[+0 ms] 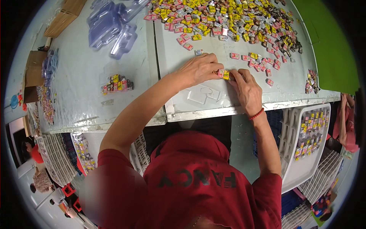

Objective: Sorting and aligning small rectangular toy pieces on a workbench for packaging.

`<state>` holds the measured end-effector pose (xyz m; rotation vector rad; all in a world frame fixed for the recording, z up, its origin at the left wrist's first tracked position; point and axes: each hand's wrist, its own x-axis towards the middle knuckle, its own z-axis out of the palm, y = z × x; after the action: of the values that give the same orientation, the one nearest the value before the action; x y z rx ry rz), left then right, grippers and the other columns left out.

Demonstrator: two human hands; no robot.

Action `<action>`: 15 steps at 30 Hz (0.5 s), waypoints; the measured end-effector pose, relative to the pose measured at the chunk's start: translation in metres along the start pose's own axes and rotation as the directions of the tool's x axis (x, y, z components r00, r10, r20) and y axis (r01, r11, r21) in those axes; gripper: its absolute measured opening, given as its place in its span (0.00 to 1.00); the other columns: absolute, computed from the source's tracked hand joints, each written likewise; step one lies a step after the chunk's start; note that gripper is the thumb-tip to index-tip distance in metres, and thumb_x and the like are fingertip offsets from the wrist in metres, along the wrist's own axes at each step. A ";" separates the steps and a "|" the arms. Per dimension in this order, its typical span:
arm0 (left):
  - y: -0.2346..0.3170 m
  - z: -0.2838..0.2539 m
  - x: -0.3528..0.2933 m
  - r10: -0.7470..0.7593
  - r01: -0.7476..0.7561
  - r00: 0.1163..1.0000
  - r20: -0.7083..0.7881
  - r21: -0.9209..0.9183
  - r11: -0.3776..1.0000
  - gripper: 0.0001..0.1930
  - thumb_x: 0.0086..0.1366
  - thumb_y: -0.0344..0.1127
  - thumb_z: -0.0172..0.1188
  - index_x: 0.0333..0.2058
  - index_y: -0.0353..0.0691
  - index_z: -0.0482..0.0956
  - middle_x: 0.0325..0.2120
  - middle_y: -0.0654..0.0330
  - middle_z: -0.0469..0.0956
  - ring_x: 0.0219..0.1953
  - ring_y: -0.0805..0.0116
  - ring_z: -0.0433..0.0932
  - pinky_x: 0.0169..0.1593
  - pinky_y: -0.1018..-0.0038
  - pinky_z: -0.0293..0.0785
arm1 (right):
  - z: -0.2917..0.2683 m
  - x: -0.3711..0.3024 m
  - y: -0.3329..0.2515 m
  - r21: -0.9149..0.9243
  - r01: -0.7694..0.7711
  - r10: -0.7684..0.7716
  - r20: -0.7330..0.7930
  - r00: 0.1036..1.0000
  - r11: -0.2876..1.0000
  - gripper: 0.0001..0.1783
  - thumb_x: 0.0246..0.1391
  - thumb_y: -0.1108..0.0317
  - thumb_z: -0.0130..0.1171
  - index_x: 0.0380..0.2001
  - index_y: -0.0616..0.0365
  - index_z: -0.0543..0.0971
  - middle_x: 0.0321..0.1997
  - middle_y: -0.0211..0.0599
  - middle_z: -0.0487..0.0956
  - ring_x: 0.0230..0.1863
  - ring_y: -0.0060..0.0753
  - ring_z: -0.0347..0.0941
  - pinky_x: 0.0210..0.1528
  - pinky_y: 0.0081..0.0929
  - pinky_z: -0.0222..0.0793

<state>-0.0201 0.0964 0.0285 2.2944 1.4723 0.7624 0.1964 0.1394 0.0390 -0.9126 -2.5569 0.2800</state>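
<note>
A short row of small pink, yellow and dark boxes [225, 74] is pinched between my two hands, just above the table. My left hand [201, 69] closes on its left end. At the right end, the thumb and fingers of my right hand [248, 89] press in, partly hiding the boxes there. Below the hands a clear plastic blister tray [202, 94] lies near the table's front edge. One loose pale box [199, 52] sits just beyond my left hand. Scattered pink boxes [259, 63] lie beyond my right hand.
A big heap of mixed small boxes [236, 19] covers the far table. Clear blister shells [110, 28] are at the far left, and a block of grouped boxes [117, 84] stands left. White crates [57, 158] and a white tray [305, 168] flank me below. Other people work at both sides.
</note>
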 end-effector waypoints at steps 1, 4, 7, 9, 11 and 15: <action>0.000 -0.004 -0.003 -0.003 0.003 1.000 -0.002 0.002 1.000 0.15 0.55 0.39 0.64 0.40 0.42 0.77 0.34 0.61 0.71 0.37 0.60 0.73 0.43 0.67 0.71 | -0.004 0.000 -0.007 -0.008 -0.018 0.018 0.021 1.000 1.000 0.17 0.49 0.68 0.61 0.45 0.53 0.76 0.41 0.34 0.75 0.39 0.38 0.75 0.35 0.31 0.73; 0.011 -0.025 -0.018 -0.005 0.005 1.000 0.028 -0.010 1.000 0.14 0.55 0.38 0.65 0.39 0.42 0.77 0.33 0.59 0.71 0.39 0.59 0.73 0.42 0.65 0.72 | -0.021 0.002 -0.035 0.001 -0.054 0.054 0.079 0.995 0.999 0.17 0.49 0.69 0.61 0.45 0.53 0.76 0.41 0.35 0.75 0.38 0.40 0.75 0.35 0.32 0.73; 0.024 -0.043 -0.045 -0.007 0.006 0.999 0.053 0.023 1.000 0.14 0.54 0.37 0.65 0.39 0.41 0.77 0.33 0.59 0.71 0.38 0.60 0.73 0.42 0.66 0.72 | -0.025 -0.003 -0.060 0.069 -0.040 0.032 0.121 0.992 0.997 0.17 0.47 0.69 0.62 0.44 0.53 0.76 0.40 0.34 0.74 0.36 0.39 0.75 0.34 0.32 0.73; 0.027 -0.047 -0.060 -0.015 0.013 0.998 0.057 0.037 0.999 0.14 0.54 0.36 0.65 0.39 0.40 0.77 0.32 0.59 0.71 0.38 0.61 0.72 0.42 0.66 0.72 | -0.016 -0.008 -0.074 0.058 -0.055 0.046 0.148 0.988 0.997 0.18 0.47 0.69 0.63 0.44 0.53 0.76 0.39 0.33 0.74 0.36 0.38 0.75 0.33 0.31 0.73; 0.020 -0.042 -0.067 -0.012 0.008 0.998 0.069 0.058 0.998 0.14 0.53 0.36 0.65 0.38 0.40 0.77 0.32 0.59 0.71 0.38 0.61 0.73 0.42 0.67 0.72 | 0.003 -0.012 -0.078 0.041 -0.058 0.051 0.141 0.989 0.998 0.18 0.46 0.68 0.63 0.44 0.53 0.76 0.39 0.33 0.74 0.36 0.38 0.75 0.33 0.31 0.73; 0.010 -0.034 -0.076 -0.020 0.017 0.999 0.035 0.089 0.996 0.14 0.51 0.35 0.66 0.37 0.39 0.78 0.32 0.60 0.71 0.37 0.62 0.73 0.42 0.67 0.72 | 0.013 -0.011 -0.083 0.052 -0.084 0.080 0.087 0.993 0.995 0.18 0.46 0.68 0.64 0.42 0.55 0.76 0.39 0.34 0.75 0.37 0.39 0.74 0.34 0.32 0.73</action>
<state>-0.0576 0.0219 0.0412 2.3428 1.5382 0.6595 0.1521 0.0679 0.0508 -1.0066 -2.5779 0.4203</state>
